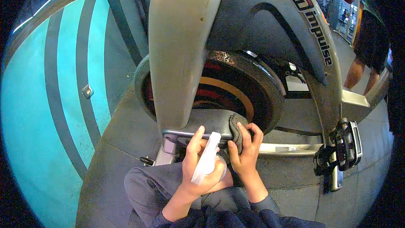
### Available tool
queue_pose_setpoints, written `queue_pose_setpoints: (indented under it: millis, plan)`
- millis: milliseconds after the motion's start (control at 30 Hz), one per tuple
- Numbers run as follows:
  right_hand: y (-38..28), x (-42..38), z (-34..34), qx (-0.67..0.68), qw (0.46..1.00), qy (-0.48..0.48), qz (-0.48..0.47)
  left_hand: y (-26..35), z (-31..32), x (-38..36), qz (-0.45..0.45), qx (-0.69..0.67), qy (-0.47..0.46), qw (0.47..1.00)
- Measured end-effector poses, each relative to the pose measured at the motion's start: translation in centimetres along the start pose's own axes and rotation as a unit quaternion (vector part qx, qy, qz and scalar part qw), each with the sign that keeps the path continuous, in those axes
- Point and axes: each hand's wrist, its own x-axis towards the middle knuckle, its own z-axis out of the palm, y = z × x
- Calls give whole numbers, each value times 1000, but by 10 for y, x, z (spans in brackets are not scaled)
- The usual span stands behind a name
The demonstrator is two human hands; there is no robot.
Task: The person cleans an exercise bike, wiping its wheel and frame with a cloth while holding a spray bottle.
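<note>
My left hand (196,171) is wrapped round a spray bottle with a white nozzle head (207,160), whose lower part is mostly hidden by the fingers. In my right hand (247,152) a dark grey cloth (235,133) is gripped and pressed against the right end of the black plastic cover (206,121). That cover sits at the foot of the exercise bike's thick grey upright (179,50). Just behind it is the bike's round flywheel (257,88).
A pedal (348,145) sticks out at the right, beside a silver frame bar (291,149). The grey frame with lettering (316,29) rises above. A turquoise striped wall (63,84) stands left. Another person's legs (358,71) show at the upper right.
</note>
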Motion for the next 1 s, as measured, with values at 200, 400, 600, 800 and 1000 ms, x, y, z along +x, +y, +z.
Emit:
queue_pose_setpoints:
  millis: [200,400,600,800,1000]
  plan:
    - [2,-2,2,8,1000,6,3,-19,7,-16,-9,-9,11,1000]
    - [-3,24,-27,-1,999,-29,-37,-56,17,-59,-36,66,-56,996]
    - [8,77,-30,-289,885,142,-335,-60,20,-55,-43,10,-91,995]
    - [20,91,-18,-406,855,16,-322,-64,15,-54,-73,-3,-94,993]
    - [18,112,-16,-417,828,-43,-372,-59,14,-56,-39,14,-97,994]
